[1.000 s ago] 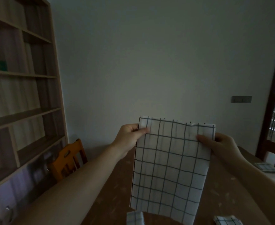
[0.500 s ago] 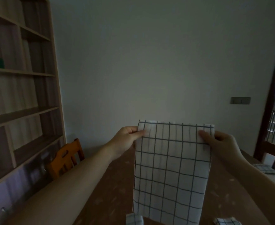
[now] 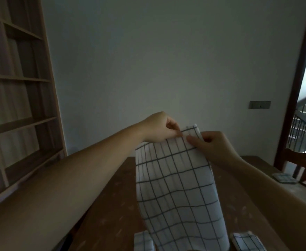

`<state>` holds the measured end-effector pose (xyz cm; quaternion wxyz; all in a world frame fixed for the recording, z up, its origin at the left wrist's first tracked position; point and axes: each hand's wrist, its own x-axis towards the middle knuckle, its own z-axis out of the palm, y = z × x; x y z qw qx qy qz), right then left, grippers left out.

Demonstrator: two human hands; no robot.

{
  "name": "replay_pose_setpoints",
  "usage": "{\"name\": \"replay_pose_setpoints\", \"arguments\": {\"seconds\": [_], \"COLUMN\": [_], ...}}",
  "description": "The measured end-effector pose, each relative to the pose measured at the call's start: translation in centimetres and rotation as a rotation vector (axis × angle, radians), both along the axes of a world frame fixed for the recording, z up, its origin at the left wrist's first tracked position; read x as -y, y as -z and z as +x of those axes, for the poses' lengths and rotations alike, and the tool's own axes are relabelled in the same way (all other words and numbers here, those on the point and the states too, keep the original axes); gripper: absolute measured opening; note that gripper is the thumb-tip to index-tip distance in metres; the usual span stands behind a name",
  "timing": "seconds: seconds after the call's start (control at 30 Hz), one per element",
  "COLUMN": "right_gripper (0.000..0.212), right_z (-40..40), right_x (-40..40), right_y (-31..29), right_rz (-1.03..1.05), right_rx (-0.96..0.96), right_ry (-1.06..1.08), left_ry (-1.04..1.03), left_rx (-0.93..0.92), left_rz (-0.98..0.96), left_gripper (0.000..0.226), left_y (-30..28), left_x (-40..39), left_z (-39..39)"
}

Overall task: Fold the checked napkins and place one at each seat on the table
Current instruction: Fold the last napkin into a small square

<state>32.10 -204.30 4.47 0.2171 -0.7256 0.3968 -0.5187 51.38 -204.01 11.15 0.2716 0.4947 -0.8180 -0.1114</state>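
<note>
While the checked napkin (image 3: 177, 185) hangs in the air above the wooden table (image 3: 112, 205), the left hand (image 3: 159, 128) and right hand (image 3: 211, 145) pinch its top corners, drawn close together. To fold cleanly, the edges should probably meet squarely before the cloth goes down. Below the hands lie two folded napkins (image 3: 246, 242); another (image 3: 284, 178) rests right of the right hand.
</note>
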Motion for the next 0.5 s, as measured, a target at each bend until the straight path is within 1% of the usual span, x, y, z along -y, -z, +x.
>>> {"name": "replay_pose_setpoints", "arguments": {"seconds": [0.03,0.07,0.17,0.27,0.33,0.4,0.43,0.5], "right_gripper": [0.040,0.038,0.034,0.039,0.029,0.026,0.027,0.029], "right_z": [-0.3,-0.7,-2.4,-3.7,-4.4,-4.3,-3.8,-2.6], "right_x": [0.0,0.0,-0.4,-0.4,-0.4,-0.6,-0.8,-0.8], "right_y": [0.6,1.5,3.9,5.3,5.5,5.3,4.9,4.0], "right_rz": [0.033,0.075,0.203,0.323,0.381,0.403,0.378,0.258], "right_rx": [0.004,-0.018,-0.207,-0.348,-0.477,-0.601,-0.627,-0.542], "right_ry": [-0.021,-0.049,-0.138,-0.167,-0.174,-0.213,-0.232,-0.208], "left_ry": [-0.016,-0.041,-0.168,-0.259,-0.290,-0.252,-0.200,-0.096], "left_rx": [-0.004,-0.022,-0.099,-0.142,-0.158,-0.180,-0.185,-0.187], "left_rz": [-0.038,-0.085,-0.212,-0.290,-0.334,-0.312,-0.277,-0.212], "left_gripper": [0.004,0.007,0.011,0.011,0.009,0.009,0.009,0.011], "left_y": [0.1,0.0,-0.4,-0.6,-0.6,-0.5,-0.4,-0.1], "left_x": [0.3,0.7,1.6,2.1,2.2,2.1,2.0,1.6], "left_z": [0.2,0.6,2.2,3.3,3.7,3.7,3.5,2.6]}}
